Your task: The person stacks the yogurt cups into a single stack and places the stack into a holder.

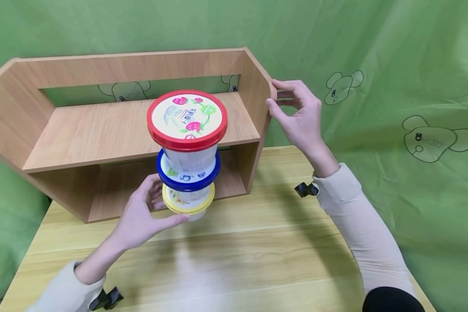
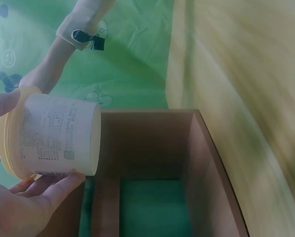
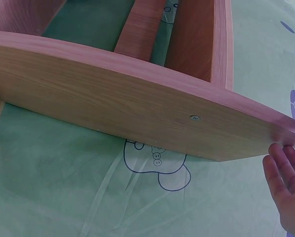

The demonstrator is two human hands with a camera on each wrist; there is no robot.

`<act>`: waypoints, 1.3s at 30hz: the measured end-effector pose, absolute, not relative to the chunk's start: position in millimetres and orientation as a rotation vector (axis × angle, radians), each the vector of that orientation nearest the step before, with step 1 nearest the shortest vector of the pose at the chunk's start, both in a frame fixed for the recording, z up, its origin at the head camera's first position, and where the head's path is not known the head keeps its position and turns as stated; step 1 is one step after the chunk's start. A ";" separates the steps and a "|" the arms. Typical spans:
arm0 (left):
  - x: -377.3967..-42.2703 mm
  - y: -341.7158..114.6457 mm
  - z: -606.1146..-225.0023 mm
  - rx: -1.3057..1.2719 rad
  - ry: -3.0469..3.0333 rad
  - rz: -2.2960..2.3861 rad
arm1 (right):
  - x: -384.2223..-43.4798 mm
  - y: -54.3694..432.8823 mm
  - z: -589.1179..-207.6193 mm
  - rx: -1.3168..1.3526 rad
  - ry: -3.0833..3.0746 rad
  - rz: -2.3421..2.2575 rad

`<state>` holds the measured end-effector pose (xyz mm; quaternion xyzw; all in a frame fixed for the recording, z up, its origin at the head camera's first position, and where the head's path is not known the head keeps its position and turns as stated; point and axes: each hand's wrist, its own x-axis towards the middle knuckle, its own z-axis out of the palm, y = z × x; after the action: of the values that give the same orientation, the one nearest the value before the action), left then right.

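My left hand [image 1: 142, 219] holds up a stack of three lidded tubs, its thumb and fingers curled round the lowest, a white tub with a yellow lid [image 1: 189, 203]. On that one stands a tub with a blue lid [image 1: 189, 186], and a larger tub with a red lid and strawberry pictures [image 1: 187, 117] tops the stack. The left wrist view shows the printed side of the yellow-lidded tub [image 2: 61, 133]. My right hand [image 1: 302, 115] pinches the front edge of the right side panel of a wooden shelf [image 1: 101, 130]; its fingers lie on the panel's outer face in the right wrist view.
The shelf has an upper board, a lower compartment and a back rail. It stands at the rear of a light wooden table [image 1: 234, 260], behind the tubs. A green cloth [image 1: 374, 43] with line-drawn animal heads hangs behind and at both sides.
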<state>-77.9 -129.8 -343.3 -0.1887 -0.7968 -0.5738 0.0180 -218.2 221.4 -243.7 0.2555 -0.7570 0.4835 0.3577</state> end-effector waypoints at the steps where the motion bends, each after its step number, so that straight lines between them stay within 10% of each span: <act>1: -77.8 -129.7 -343.0 -0.588 -2.474 -1.783 | -216.8 221.7 -244.8 0.659 -1.953 1.248; 39: -93.1 -129.1 -312.7 -0.717 -2.448 -1.859 | -198.5 217.6 -267.7 0.667 -1.968 1.256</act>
<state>-93.1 -129.1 -312.7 -0.2271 -0.7755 -0.5891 -0.0074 -198.5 217.6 -267.7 0.2575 -0.7595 0.4848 0.3490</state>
